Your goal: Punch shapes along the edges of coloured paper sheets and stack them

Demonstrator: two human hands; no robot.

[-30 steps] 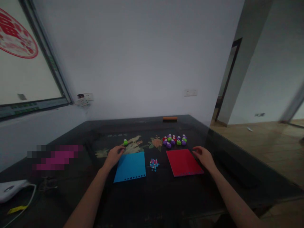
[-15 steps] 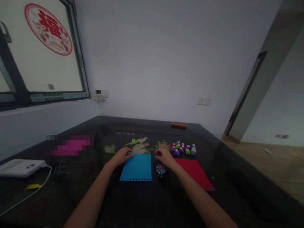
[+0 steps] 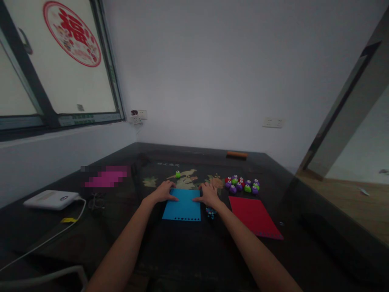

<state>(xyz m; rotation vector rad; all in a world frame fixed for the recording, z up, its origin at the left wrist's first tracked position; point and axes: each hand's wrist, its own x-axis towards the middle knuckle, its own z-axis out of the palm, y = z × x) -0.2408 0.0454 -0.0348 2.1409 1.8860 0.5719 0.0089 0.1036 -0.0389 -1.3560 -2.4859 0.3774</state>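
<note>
A blue sheet of paper (image 3: 182,207) with a row of holes along its near edge lies flat on the dark table. At its far left corner is my left hand (image 3: 163,192), thumb over the paper and fingers by the far edge. My right hand (image 3: 209,195) takes the same pose at the far right corner. Thumbs and fingers of both hands stay apart, touching the sheet without a closed grip. Small blue beads (image 3: 210,212) lie beside the sheet, partly hidden by my right hand. Beyond the paper stands a small green one-eyed ball toy (image 3: 178,174).
A red sheet (image 3: 255,217) lies to the right, with several purple, green and red eyeball toys (image 3: 240,185) behind it. A brown stick-like object (image 3: 237,155) is at the back. On the left are a white device (image 3: 50,200) with a cable and a blurred pink item (image 3: 106,177).
Both hands have come onto the blue sheet's far corners, thumbs now over it. My right hand now covers part of the beads. The view has shifted left and slightly down.
</note>
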